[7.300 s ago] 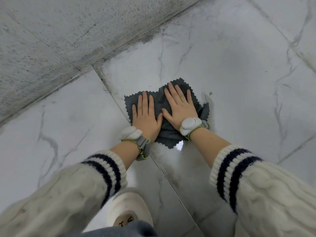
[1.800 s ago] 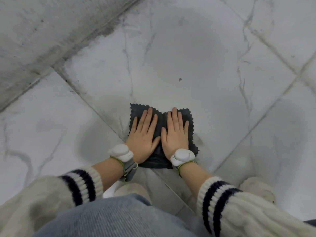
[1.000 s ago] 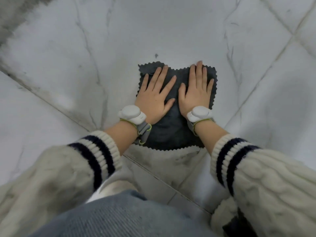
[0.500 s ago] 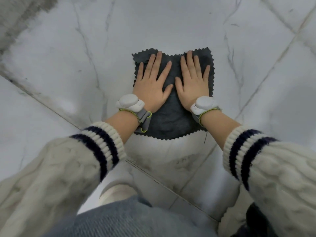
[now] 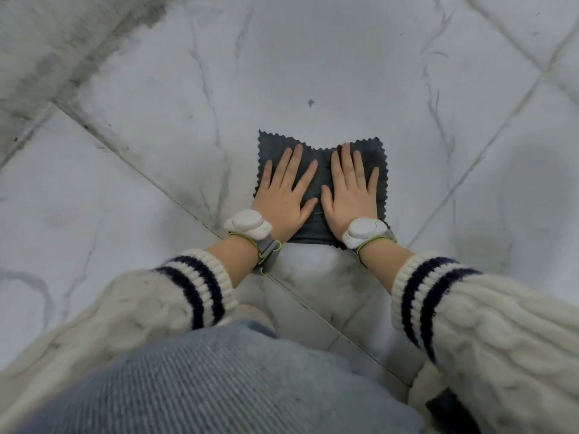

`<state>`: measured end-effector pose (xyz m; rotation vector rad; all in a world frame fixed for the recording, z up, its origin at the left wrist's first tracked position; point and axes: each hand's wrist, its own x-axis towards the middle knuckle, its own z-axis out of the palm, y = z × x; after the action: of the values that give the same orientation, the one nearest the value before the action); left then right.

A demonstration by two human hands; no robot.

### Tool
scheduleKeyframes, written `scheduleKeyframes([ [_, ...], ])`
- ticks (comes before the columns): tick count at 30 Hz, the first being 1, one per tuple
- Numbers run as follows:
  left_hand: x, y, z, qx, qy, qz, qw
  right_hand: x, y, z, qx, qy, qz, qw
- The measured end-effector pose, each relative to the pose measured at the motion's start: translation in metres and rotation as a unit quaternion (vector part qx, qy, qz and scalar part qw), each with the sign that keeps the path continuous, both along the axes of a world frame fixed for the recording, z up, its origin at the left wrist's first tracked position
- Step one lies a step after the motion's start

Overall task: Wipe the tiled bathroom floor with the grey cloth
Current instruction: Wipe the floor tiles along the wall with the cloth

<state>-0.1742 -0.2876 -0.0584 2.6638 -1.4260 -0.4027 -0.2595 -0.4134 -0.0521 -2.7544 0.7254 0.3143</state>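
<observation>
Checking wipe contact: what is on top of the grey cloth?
The left hand and right hand press flat on the grey cloth, side by side, fingers straight. The tile beneath is covered and cannot be seen.

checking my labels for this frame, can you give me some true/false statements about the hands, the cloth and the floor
1. The left hand and the right hand both lie flat on the grey cloth, fingers straight. True.
2. The cloth is bunched up in the right fist. False: it lies spread on the tiled floor under both palms.
3. A small dark speck sits on the tile beyond the cloth, apart from it. True.
4. Only the right wrist wears a white device. False: a left wrist device and a right wrist device both show.
</observation>
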Motion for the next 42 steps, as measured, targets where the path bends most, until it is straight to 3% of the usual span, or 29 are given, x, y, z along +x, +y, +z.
scheduleKeyframes([
  [16,-0.045,0.066,0.012,0.019,0.008,-0.066,0.998,-0.073,0.086,0.004,0.05,-0.001,-0.083,0.995],
  [25,-0.078,0.038,0.014,0.01,0.02,-0.098,0.995,-0.108,0.062,0.005,0.05,0.008,-0.137,0.989],
  [42,-0.053,-0.035,0.005,-0.028,0.029,-0.122,0.992,-0.079,-0.006,0.001,0.016,-0.019,-0.214,0.977],
])
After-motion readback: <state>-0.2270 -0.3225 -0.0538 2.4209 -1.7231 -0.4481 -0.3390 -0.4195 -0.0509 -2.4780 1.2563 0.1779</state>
